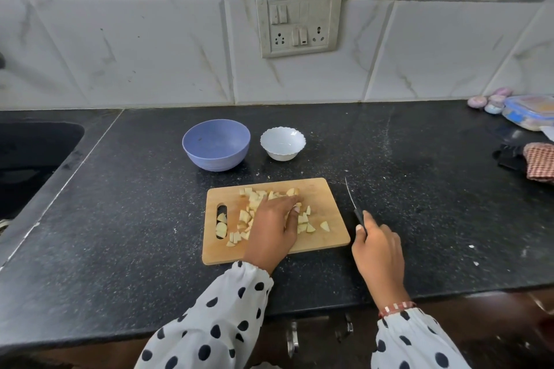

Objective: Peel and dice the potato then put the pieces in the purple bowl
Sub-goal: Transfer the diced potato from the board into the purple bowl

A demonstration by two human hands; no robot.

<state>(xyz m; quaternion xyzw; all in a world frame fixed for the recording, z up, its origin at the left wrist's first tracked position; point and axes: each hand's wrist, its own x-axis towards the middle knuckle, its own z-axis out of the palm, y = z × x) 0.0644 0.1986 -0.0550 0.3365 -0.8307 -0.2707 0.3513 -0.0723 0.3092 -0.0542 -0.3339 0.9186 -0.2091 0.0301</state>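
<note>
Fingers (295, 209) over potato pieces (253, 204), purple bowl (215, 144) empty

Potato pieces (254, 204): pale yellow, under your left fingers (292, 204).
Cutting board (326, 237): light tan wood.
Bowl (216, 144) beyond your fingertips: purple.
Smaller bowl (282, 143): white.
Knife handle (359, 219) in your right fingers (367, 220): black.
Your sleeves (215, 317): white, black-spotted.
Counter (419, 189): speckled black.
</note>
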